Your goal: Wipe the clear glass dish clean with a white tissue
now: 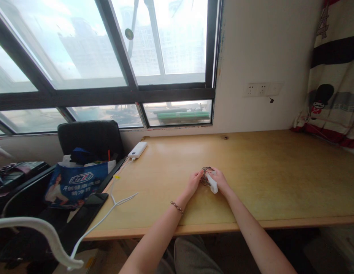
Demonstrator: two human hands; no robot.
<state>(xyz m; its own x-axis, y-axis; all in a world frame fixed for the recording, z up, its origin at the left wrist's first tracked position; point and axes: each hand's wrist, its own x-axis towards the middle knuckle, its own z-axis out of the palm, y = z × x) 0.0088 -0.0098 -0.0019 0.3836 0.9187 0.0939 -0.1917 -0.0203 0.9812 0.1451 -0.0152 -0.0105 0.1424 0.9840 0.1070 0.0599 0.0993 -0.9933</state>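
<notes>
A small round object (205, 179) of dark, wire-like loops is held between my two hands, over the middle of the wooden desk. My left hand (195, 180) grips its left side, with the fingers closed at the rim. On the other side, my right hand (219, 179) is closed on a white cloth or tissue (213, 185), which hangs down against the round object. A braided bracelet circles my left wrist. The fingertips of my right hand are partly hidden behind the white piece.
A white power bank (137, 150) with a cable (114, 201) lies at the left edge of the desk (265, 167). Left of it stand a black chair (91, 139) and a blue bag (75, 184). A curtain (335, 87) hangs at the right.
</notes>
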